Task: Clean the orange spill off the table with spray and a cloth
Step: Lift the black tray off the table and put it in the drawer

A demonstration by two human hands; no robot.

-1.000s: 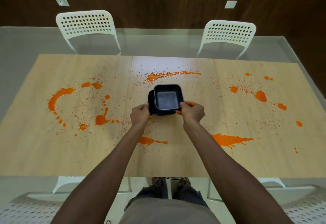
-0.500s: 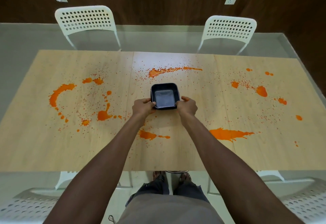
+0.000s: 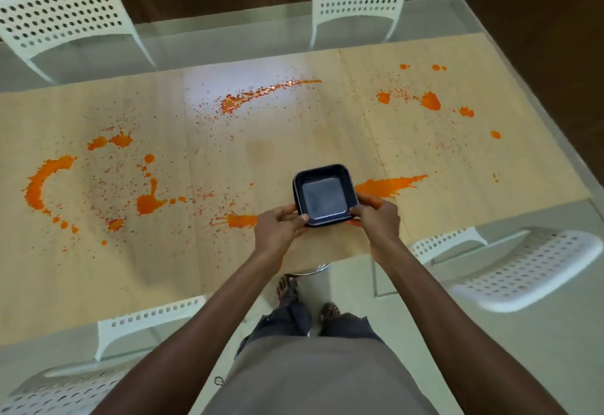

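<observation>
I see left hand (image 3: 281, 227) and right hand (image 3: 376, 215) clamped on the near corners of the black tray (image 3: 323, 194) | orange spill (image 3: 389, 185) just right, splattered across table (image 3: 228, 153)

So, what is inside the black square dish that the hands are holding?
The black dish looks empty: only its bare, dull grey floor shows, with no liquid or food. The left hand and right hand cover its near corners, and its underside is hidden.
</observation>
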